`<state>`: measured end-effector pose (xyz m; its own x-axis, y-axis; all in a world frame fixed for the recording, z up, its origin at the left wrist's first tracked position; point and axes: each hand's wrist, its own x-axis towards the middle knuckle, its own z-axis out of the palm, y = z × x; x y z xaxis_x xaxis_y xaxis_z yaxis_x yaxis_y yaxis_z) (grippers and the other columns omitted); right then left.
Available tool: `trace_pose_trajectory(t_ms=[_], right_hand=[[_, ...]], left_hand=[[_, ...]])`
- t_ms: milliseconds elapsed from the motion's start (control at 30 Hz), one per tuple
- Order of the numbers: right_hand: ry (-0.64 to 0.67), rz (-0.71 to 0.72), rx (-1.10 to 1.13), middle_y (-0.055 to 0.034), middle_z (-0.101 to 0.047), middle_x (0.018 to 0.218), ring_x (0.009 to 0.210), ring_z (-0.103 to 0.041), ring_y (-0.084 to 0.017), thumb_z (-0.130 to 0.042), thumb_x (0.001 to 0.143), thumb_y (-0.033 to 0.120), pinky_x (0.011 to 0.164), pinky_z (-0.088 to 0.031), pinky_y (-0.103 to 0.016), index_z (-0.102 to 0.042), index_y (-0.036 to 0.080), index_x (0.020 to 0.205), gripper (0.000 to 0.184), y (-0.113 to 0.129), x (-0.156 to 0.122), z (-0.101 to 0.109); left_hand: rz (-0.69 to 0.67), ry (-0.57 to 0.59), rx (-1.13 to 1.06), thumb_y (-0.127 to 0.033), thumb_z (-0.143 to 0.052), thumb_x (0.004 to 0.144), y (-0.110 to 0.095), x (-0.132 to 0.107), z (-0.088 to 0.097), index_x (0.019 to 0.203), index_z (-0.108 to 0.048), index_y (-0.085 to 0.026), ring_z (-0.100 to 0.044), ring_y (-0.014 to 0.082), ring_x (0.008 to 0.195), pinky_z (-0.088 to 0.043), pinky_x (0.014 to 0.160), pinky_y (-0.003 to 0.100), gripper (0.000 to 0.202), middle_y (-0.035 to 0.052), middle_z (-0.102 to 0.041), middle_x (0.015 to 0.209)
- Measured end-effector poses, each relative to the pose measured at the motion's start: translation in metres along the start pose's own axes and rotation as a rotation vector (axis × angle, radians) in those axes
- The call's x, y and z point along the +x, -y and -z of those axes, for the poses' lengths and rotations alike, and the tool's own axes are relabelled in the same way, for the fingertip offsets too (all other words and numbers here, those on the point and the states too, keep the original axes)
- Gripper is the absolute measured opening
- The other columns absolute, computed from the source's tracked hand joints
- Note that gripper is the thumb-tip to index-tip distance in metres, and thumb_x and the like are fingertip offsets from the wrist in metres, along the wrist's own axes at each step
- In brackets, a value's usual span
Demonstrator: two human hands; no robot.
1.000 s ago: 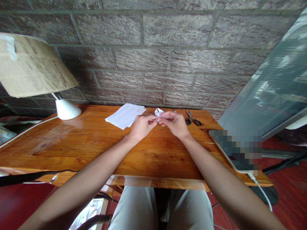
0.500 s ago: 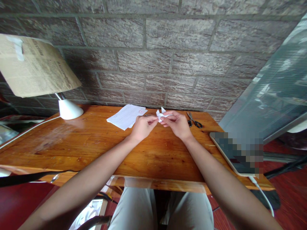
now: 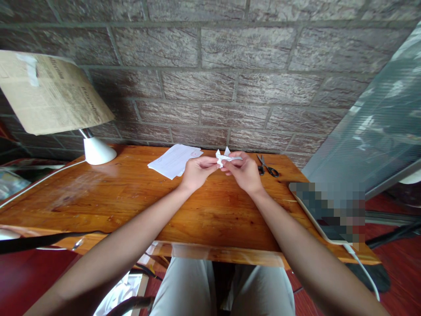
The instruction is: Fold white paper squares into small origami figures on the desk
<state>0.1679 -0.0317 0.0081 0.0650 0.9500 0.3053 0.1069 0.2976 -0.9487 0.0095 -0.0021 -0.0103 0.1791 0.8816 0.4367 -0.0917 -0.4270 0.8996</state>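
Observation:
Between my hands, above the back part of the wooden table [image 3: 210,210], is a small piece of folded white paper [image 3: 225,157] with two pointed tips sticking up. My left hand [image 3: 197,172] pinches its left end between thumb and fingers. With the thumb in front and the fingers behind, my right hand [image 3: 245,170] grips its right side. Fingers hide part of the folds. Just left of my left hand lies a stack of white paper sheets [image 3: 173,160]. Black-handled scissors [image 3: 270,170] rest to the right of my right hand, partly behind it.
A white lamp [image 3: 98,151] with a newsprint shade stands at the back left. At the right edge lies a tablet [image 3: 324,219], blurred in part, with a white cable [image 3: 366,267] plugged in. A stone-block wall [image 3: 259,83] rises behind the table.
The folded paper has turned slightly, and a strip of it now shows more plainly along my right fingers. Both hands keep their grip; the whole view has shifted a little.

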Motion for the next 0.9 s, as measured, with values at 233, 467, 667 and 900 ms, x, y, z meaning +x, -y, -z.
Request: trace_pose_trajectory(t_ms=[233, 467, 667, 900], right_hand=[[-0.017, -0.069, 0.014, -0.0014, -0.069, 0.067, 0.051, -0.06, -0.011, -0.075, 0.069, 0.054, 0.045, -0.046, -0.02, -0.061, 0.016, 0.107, 0.055, 0.005, 0.006, 0.009], [0.127, -0.081, 0.052, -0.0016, -0.068, 0.073, 0.059, -0.057, -0.01, -0.078, 0.065, 0.053, 0.051, -0.045, -0.021, -0.073, 0.018, 0.083, 0.039, 0.004, 0.008, 0.014], [0.11, -0.061, 0.004, -0.0018, -0.065, 0.066, 0.055, -0.054, -0.01, -0.076, 0.065, 0.057, 0.051, -0.045, -0.023, -0.07, 0.017, 0.073, 0.041, 0.004, 0.008, 0.014], [0.135, -0.01, -0.052, 0.0013, -0.059, 0.057, 0.05, -0.05, -0.009, -0.074, 0.067, 0.056, 0.05, -0.042, -0.023, -0.063, 0.018, 0.063, 0.04, 0.006, 0.005, 0.011]], left_hand=[[0.13, -0.095, -0.26, -0.024, -0.082, 0.058, -0.005, 0.008, 0.002, 0.083, -0.072, -0.016, -0.068, 0.0164, 0.08, -0.053, 0.082, 0.032, 0.029, 0.004, -0.075, 0.084], [0.182, -0.034, -0.34, -0.025, -0.083, 0.058, -0.004, 0.007, 0.005, 0.088, -0.072, -0.017, -0.067, 0.0135, 0.078, -0.052, 0.075, 0.027, 0.033, 0.0027, -0.074, 0.084], [0.184, 0.011, -0.319, -0.029, -0.083, 0.061, 0.003, 0.008, 0.007, 0.091, -0.075, -0.018, -0.065, 0.0122, 0.072, -0.052, 0.074, 0.028, 0.032, 0.0032, -0.075, 0.082], [0.164, 0.032, -0.247, -0.033, -0.085, 0.059, 0.004, 0.007, 0.007, 0.085, -0.076, -0.017, -0.065, 0.0142, 0.071, -0.051, 0.073, 0.03, 0.032, 0.0032, -0.073, 0.08]])
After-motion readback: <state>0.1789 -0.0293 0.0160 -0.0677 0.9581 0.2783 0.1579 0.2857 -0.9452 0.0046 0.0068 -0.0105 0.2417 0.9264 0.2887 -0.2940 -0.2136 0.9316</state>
